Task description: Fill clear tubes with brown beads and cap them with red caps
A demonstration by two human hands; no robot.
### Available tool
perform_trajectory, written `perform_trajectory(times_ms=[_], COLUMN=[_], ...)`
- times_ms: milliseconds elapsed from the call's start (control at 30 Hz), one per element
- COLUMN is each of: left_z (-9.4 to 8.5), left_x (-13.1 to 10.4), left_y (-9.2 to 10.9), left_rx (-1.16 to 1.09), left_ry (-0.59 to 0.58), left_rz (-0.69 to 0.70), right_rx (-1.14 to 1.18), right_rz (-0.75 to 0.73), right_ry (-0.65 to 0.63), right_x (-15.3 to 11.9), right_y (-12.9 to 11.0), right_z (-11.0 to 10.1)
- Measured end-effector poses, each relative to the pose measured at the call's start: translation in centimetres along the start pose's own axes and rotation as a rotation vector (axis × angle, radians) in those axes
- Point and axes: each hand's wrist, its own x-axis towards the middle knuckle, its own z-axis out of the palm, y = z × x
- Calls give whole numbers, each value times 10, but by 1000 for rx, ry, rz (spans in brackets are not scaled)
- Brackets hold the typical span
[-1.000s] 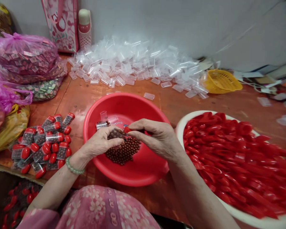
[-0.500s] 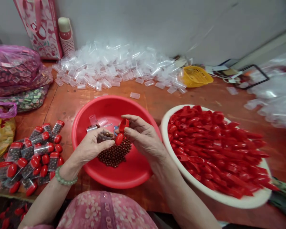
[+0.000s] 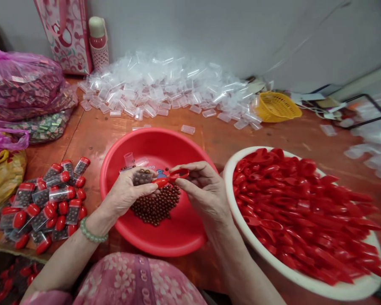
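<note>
My left hand [image 3: 127, 188] is closed on a clear container [image 3: 142, 178] with brown balls in it, over a red basin [image 3: 180, 237]. Pinched in my right hand [image 3: 200, 186] is a red plastic cap [image 3: 179, 173], its open ring facing up. The cap's other red part [image 3: 160, 182] touches my left thumb beside the container. Below my hands, a heap of brown balls [image 3: 155, 205] lies in the basin, and a clear tube [image 3: 128, 159] rests near its left wall.
Filled, red-capped containers [image 3: 57, 194] are piled at the left. A white basin [image 3: 233, 203] of red caps stands at the right. Behind lie clear tubes [image 3: 165, 89], a yellow basket [image 3: 277, 108], a bottle [image 3: 98, 46] and filled plastic bags [image 3: 25, 84].
The red cap has been turned flatter, and its second part now sits against the container's end. The whole scene has shifted slightly right in the view, apparently with the camera.
</note>
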Motion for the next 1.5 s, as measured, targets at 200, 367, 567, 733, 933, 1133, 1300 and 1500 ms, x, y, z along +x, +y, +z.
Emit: perform_trajectory(times_ms=[200,367,567,733,933,1133,1300,1500], left_z=[6,5,-2,-4,-6,-9,-9,-11], left_x=[3,5,5,6,7,8,9,7], left_y=[0,-3,-5,-6,-9,-9,-7,-9], left_rx=[-22,-148,-96,-84,-179,-202,-180,-150], left_ry=[-1,41,21,-12,-64,-70,-84,-87], left_rz=[-32,-62,9,-6,-91,-119,-137,-178], right_rx=[55,-270,-749,-922,-1020,-1021,-1071,-1195], right_rz=[26,-171,-635,-768,-711,-738,-838,-871], right_ry=[155,130,-141,-175,-126,-295,-251,-264], right_x=[-5,-12,-8,-4,-1,3,5,8], right_y=[2,-1,-4,-8,-6,-5,0,5], right_z=[18,25,21,21,18,19,20,13])
